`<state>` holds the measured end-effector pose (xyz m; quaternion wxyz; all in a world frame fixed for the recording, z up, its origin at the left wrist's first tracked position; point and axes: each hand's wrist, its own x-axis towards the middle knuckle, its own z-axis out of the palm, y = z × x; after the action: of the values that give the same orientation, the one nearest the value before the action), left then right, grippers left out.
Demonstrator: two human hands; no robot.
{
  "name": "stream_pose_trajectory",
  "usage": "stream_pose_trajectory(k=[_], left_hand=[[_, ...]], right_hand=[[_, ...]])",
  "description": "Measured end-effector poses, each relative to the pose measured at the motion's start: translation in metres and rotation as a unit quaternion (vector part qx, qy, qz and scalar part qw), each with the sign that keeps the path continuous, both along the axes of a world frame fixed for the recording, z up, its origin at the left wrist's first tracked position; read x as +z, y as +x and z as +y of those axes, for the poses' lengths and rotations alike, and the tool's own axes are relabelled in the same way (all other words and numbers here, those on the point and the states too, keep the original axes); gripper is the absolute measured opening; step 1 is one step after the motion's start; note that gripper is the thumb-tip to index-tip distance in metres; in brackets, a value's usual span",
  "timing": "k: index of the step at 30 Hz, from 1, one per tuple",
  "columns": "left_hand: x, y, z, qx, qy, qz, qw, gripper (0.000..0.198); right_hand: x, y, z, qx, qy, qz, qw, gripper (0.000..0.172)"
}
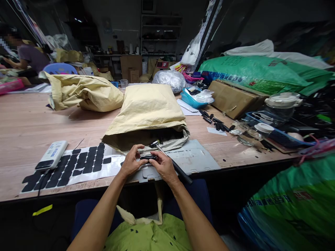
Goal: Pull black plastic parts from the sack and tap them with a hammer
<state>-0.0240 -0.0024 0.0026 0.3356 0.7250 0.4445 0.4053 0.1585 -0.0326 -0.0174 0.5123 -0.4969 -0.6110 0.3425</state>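
Between my fingertips is a small black elongated part (148, 157), low over the grey board (193, 157). My left hand (133, 161) pinches its left end, thumb and fingers bent round it. My right hand (164, 164) grips the other end. A hammer with a black handle (181, 170) and a metal shaft lies by my right hand, its head towards the bag's mouth. Just beyond my hands a large cream paper bag (151, 108) lies with its mouth towards me; dark contents show inside. To the left, black rounded stickers (89, 159) sit in rows on a white sheet.
A white device with a cable (52, 155) stands at the left. Another cream bag (89, 92) lies behind it. Loose black parts (217, 123), a cardboard box (235, 97), a jar (282, 106) and green sacks (256, 71) crowd the right. A person (28, 55) sits far left.
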Motion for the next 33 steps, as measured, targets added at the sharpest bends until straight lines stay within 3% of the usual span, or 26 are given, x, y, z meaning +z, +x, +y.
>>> stream_pose_trajectory(k=[3, 5, 12, 24, 33], left_hand=[[-0.001, 0.000, 0.002, -0.057, 0.010, 0.043, 0.997, 0.021], [-0.002, 0.000, 0.003, -0.062, 0.017, 0.057, 0.996, 0.013], [0.004, 0.000, 0.001, -0.067, 0.033, 0.072, 0.995, 0.017], [0.003, 0.002, -0.006, -0.061, 0.123, 0.060, 0.989, 0.007], [0.007, 0.002, -0.008, -0.054, 0.098, 0.029, 0.993, 0.010]], right_hand=[[-0.005, 0.000, 0.001, 0.013, -0.012, 0.026, 0.999, 0.025], [-0.007, 0.001, 0.001, 0.022, -0.026, 0.045, 0.998, 0.026], [-0.007, 0.000, 0.000, 0.041, -0.048, 0.079, 0.995, 0.027], [0.018, 0.000, -0.011, 0.049, 0.034, -0.085, 0.995, 0.013], [0.013, -0.001, -0.012, 0.039, 0.064, -0.066, 0.995, 0.011]])
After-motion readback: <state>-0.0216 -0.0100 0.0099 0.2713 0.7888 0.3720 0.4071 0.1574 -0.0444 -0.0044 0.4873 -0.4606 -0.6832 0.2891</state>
